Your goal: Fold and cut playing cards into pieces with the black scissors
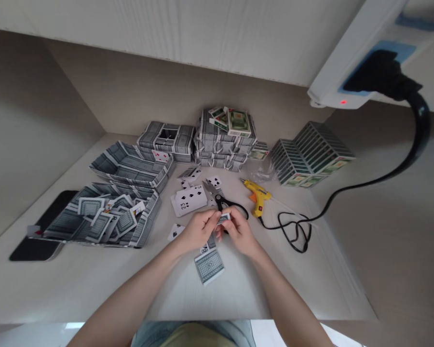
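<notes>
Between my two hands is a small playing card [223, 219], its patterned back showing and its edges pinched by the fingertips. My left hand [198, 230] is closed on one side of it, and my right hand [239, 232] is closed on the other. Black-handled scissors [222, 198] lie just beyond the hands, blades pointing away to the left. A stack of cards with a five of spades [191, 196] on top sits left of the scissors. Nearer my body a card [209, 266] lies face down, partly over other cards beside my left wrist.
A yellow glue gun [257, 195] lies to the right, its black cord [292, 226] looped on the table. On the left, a box made of cards [148, 226] holds loose cards. Behind it stand another open card box [126, 166], stacked card boxes [220, 144] and packed card decks [311, 154].
</notes>
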Available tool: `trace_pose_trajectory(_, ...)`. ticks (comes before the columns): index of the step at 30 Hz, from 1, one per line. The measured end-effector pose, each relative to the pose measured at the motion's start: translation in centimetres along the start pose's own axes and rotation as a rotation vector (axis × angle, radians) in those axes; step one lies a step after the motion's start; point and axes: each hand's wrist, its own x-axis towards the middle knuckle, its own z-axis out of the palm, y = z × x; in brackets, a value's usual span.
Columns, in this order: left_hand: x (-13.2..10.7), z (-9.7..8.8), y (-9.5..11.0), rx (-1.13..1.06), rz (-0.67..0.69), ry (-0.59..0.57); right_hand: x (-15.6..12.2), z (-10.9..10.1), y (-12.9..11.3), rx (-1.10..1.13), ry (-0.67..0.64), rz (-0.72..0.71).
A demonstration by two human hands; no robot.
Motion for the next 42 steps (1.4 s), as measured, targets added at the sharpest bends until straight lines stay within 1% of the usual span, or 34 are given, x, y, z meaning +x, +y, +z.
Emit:
trace_pose_trajectory(5, 0.0, -0.1, 0.1, 0.022, 0.037, -0.011, 0.0, 0.0, 0.2, -0.049, 0.026, 0.010)
trace_pose_trajectory(11, 0.0, 0.0, 0.0, 0.047, 0.094, -0.004, -0.1, 0.2, 0.2, -0.045, 0.060, 0.002)
trace_pose_trajectory(15, -0.1, 0.3, -0.3, 0.043, 0.106, -0.005, -0.1, 0.3, 0.2, -0.066, 0.089, 0.024)
trace_pose_trajectory(18, -0.2, 0.5, -0.4, 0.042, 0.112, 0.019, -0.1, 0.4, 0.2, -0.050, 0.104, 0.050)
trace_pose_trajectory(29, -0.2, 0.1, 0.1, 0.335, 0.217, 0.085, 0.2, 1.4, -0.1, 0.114, 0.205, 0.133)
trace_pose_trajectory(31, -0.2, 0.2, 0.2, 0.315, 0.209, 0.082, 0.1, 1.3, -0.3, 0.190, 0.181, 0.159)
trace_pose_trajectory(35, -0.3, 0.6, 0.1, 0.179, 0.132, 0.057, 0.1, 0.9, -0.3, 0.300, 0.120, 0.204)
trace_pose_trajectory(38, -0.3, 0.8, 0.0, 0.107, 0.100, 0.067, 0.1, 1.0, 0.0, 0.242, 0.111, 0.191)
trace_pose_trajectory(42, -0.2, 0.8, 0.1, 0.084, 0.118, 0.084, 0.2, 1.2, 0.0, 0.110, 0.156, 0.180)
